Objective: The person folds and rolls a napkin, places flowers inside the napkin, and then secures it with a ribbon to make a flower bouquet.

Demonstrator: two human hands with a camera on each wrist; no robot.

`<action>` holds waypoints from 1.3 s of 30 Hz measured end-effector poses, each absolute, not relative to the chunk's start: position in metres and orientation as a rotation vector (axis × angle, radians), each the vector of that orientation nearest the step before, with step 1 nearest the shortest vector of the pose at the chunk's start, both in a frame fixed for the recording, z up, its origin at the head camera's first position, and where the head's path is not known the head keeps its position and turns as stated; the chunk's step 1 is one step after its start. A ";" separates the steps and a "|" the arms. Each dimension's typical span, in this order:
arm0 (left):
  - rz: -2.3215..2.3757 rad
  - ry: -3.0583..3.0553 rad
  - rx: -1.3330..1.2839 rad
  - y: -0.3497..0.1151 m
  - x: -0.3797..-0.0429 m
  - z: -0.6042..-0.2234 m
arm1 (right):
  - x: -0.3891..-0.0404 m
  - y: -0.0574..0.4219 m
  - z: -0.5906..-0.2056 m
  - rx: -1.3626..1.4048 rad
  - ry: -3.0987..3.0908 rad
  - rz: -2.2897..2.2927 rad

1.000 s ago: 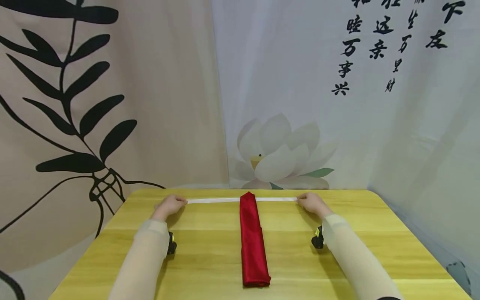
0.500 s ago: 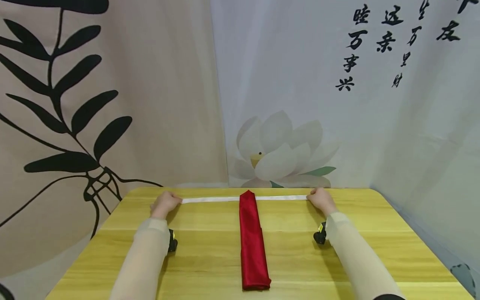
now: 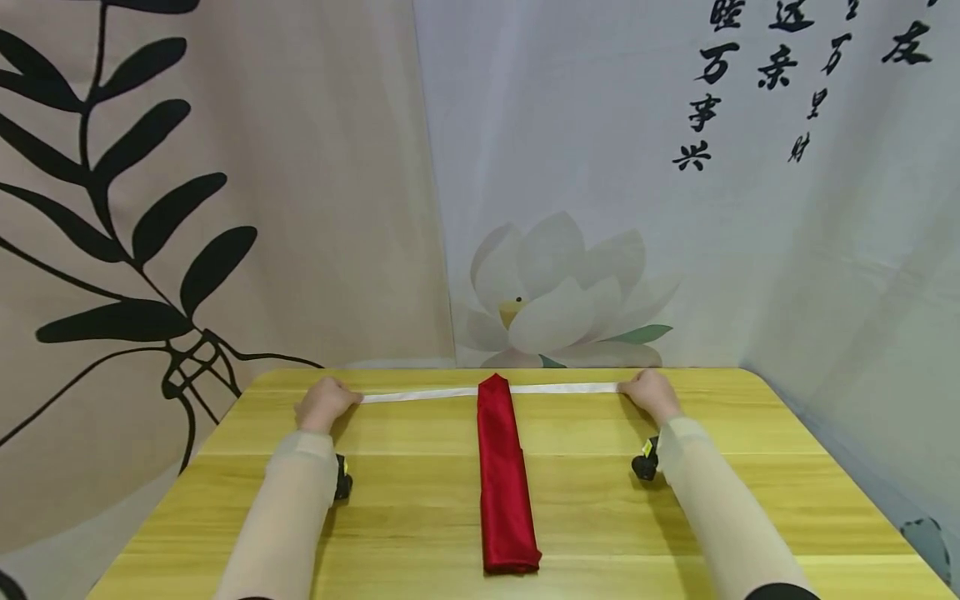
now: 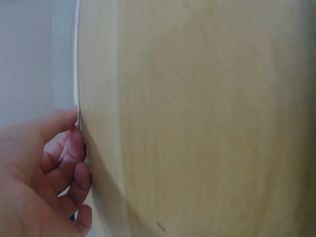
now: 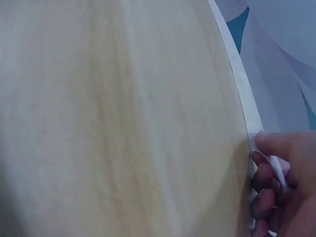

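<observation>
A folded red satin cloth lies lengthwise down the middle of the table, narrow and long. Its far end overlaps a flat white ribbon, which runs straight out on both sides of it near the table's back edge. My left hand pinches the ribbon's left end between thumb and fingers. At the other end, my right hand pinches it the same way. The right wrist view shows the ribbon drawn out flat from the thumb, with its tail tucked among the curled fingers. The left wrist view shows it nearly edge-on.
The yellow wood-grain table has rounded back corners. Right behind its back edge hangs a pale curtain printed with leaves, a lotus and characters. A small dark camera sits at the right wrist, and a similar one at the left.
My hands have moved apart, the right one to the right and the left one slightly to the left. More white ribbon shows between them. The red cloth lies as before.
</observation>
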State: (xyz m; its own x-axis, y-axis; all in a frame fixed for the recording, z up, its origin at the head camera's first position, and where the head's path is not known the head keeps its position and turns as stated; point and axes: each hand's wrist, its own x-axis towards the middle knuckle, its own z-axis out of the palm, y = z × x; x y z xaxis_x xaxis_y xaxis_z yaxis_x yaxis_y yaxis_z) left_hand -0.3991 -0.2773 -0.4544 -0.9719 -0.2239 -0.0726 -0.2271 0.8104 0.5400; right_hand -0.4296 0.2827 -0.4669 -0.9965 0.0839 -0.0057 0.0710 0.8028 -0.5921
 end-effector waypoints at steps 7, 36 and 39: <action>0.872 2.986 -0.366 -0.276 -0.398 -0.453 | -0.429 0.290 -0.468 -0.095 -2.966 0.984; 0.915 2.921 -0.285 -0.280 -0.370 -0.449 | -0.409 0.300 -0.466 -0.035 -3.096 1.022; 0.909 2.925 -0.280 -0.281 -0.366 -0.450 | -0.407 0.302 -0.467 -0.007 -3.097 1.011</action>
